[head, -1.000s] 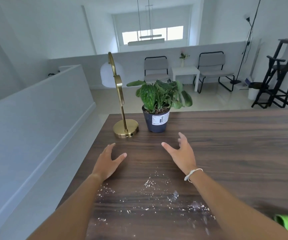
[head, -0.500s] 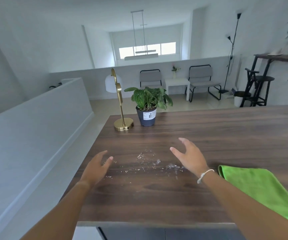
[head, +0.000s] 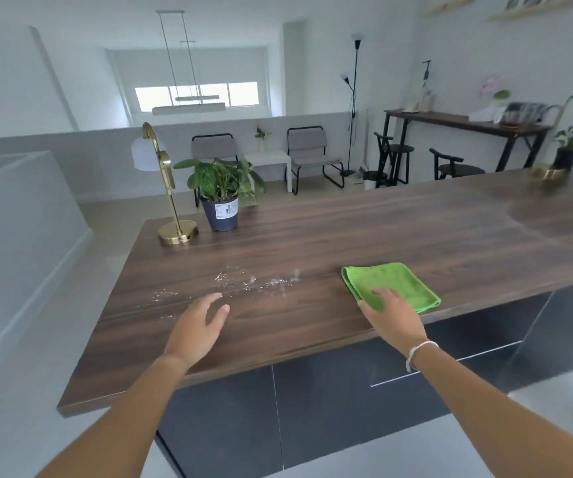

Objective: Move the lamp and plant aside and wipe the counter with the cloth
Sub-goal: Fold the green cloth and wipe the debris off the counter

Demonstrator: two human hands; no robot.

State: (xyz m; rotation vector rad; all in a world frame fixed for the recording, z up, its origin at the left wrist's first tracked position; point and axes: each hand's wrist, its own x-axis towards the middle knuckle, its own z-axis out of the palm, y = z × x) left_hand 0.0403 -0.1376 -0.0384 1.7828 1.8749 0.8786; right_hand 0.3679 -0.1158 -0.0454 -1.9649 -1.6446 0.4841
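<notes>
Right hand (head: 393, 317) is down on the near left corner of the green cloth (head: 393, 284), fingers spread flat over the fabric, not bunched around it, so call it open and pressing, not gripping. That looks like the reach that comes before a pick-up or a push. Whether the palm actually bears on the cloth or only the fingertips touch, the angle doesn't settle.

Left hand (head: 199, 326) hangs open over the counter (head: 416, 232), fingers loosely curved, holding nothing, just this side of the mess. It seems parked there to keep clear of the wipe path.

Out from the hands now: the crumbs (head: 243, 281), a thin white scatter, run across the wood between the two hands and a little farther back, just left of the cloth. The cloth itself lies folded square near the front edge, close enough to sweep left straight into them.

Farther off, at the far left corner, the lamp (head: 171, 205) with its gold base stands upright, and the plant (head: 223, 194) in its dark pot sits just beside it on the right. Both are well apart from the spill, tucked against the corner, which reads as the moving-aside part being done. What's left, by my judgement, is the wipe: gather the cloth and drag it left through the crumbs without flicking them over the near edge.
</notes>
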